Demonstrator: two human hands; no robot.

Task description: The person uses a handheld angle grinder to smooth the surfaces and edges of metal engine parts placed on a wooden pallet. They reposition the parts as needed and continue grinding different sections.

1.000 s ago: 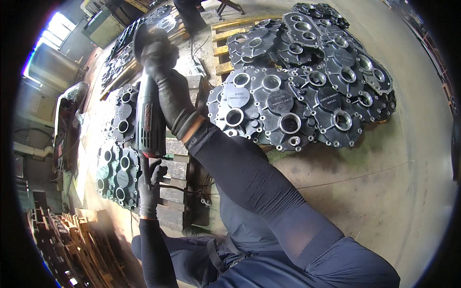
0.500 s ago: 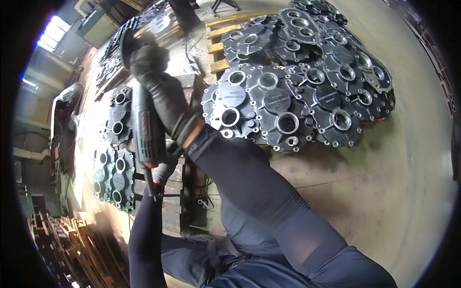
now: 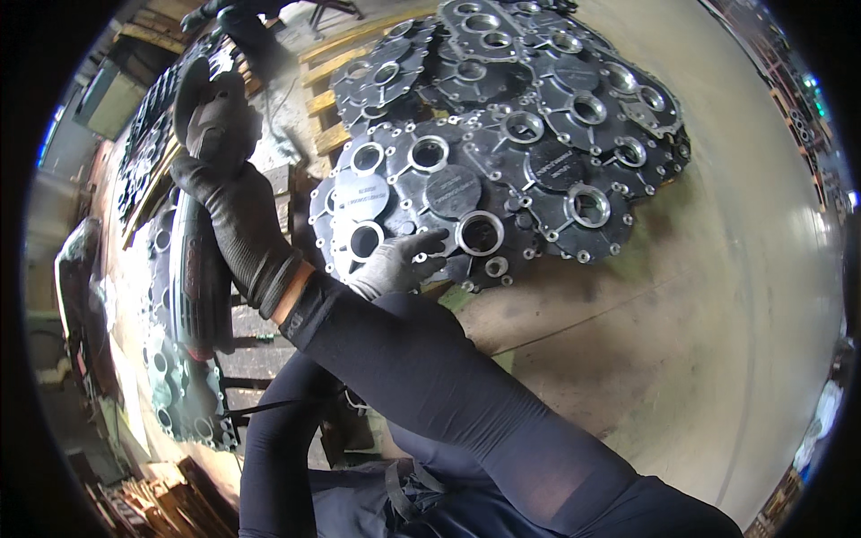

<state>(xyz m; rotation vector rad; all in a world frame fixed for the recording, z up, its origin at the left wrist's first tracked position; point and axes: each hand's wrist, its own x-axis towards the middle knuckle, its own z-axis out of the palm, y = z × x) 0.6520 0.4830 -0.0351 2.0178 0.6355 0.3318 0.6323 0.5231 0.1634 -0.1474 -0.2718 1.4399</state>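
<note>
In a dark grey glove, my right hand [image 3: 238, 220] grips an angle grinder [image 3: 197, 278], held up at the left with its head and disc [image 3: 190, 103] pointing away from me. My left hand [image 3: 399, 264], in a light grey glove, reaches beneath my right forearm to the near edge of a dark cast metal cover [image 3: 453, 190]. Its visible fingers stretch out beside the bright machined ring of that cover; whether they press on it I cannot tell. Part of this hand and its wrist are hidden behind my right arm.
More cast covers [image 3: 574, 76] lie heaped on a wooden pallet [image 3: 327, 103]. Other covers [image 3: 184, 390] lie at the left beside dark slats. A person [image 3: 251, 36] stands at the far left. Wood pieces [image 3: 161, 502] are piled low at the left; concrete floor [image 3: 682, 332] stretches to the right.
My left hand has moved right from beside the grinder's rear end to the near cover. The grinder and right hand sit further left in view, and the whole view has shifted.
</note>
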